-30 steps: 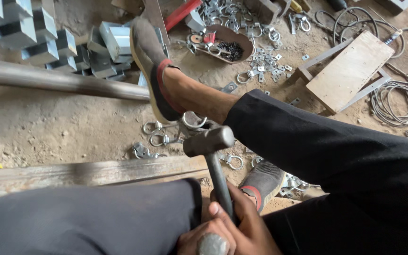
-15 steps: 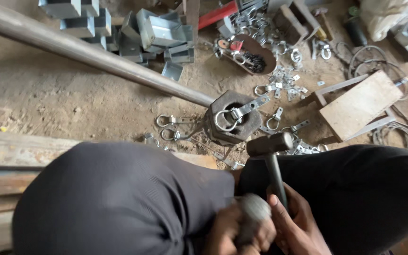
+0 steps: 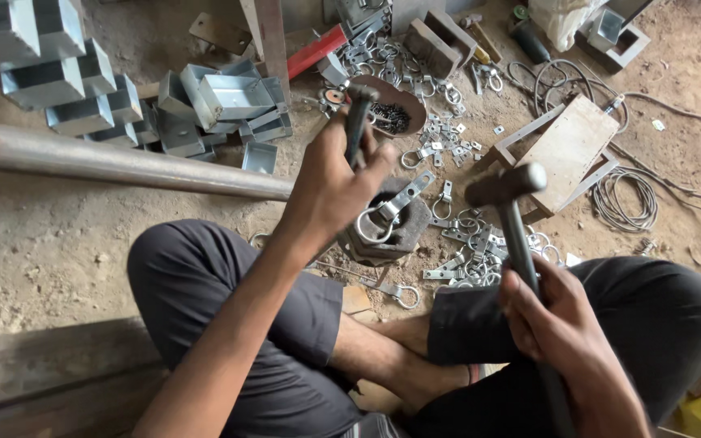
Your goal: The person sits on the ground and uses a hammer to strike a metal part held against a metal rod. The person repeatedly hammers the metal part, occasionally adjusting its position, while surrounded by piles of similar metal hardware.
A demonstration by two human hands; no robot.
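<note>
While the person sits cross-legged on the dirt floor (image 3: 58, 259) in dark trousers, a bare foot (image 3: 415, 369) rests between the knees at the near edge. On the right, the right hand (image 3: 557, 312) is wrapped tight around the handle of a hammer (image 3: 513, 215), whose dark metal head is raised and tilted above the scattered hardware, clear of everything below. To the left and a little farther, the left hand (image 3: 334, 182) is closed around a dark metal punch (image 3: 357, 122) held nearly upright, its top end poking out above the fingers.

Just beyond and below that hand sits a dark hexagonal block (image 3: 399, 231) on the floor, with a ring-and-strap fitting (image 3: 387, 215) lying across its top. Whether the punch tip touches the fitting cannot be told, as the hand hides it. More ring fittings (image 3: 472, 251) lie loose on the floor just right of the block.

A long steel pipe (image 3: 107, 162) runs in from the left, ending near the left hand. Farther away are a shallow bowl (image 3: 395, 109) of small dark parts, a flat wooden board (image 3: 569, 150) at the right with coiled wire (image 3: 626, 199) beside it, and stacked galvanised boxes (image 3: 83, 89) at the far left.
</note>
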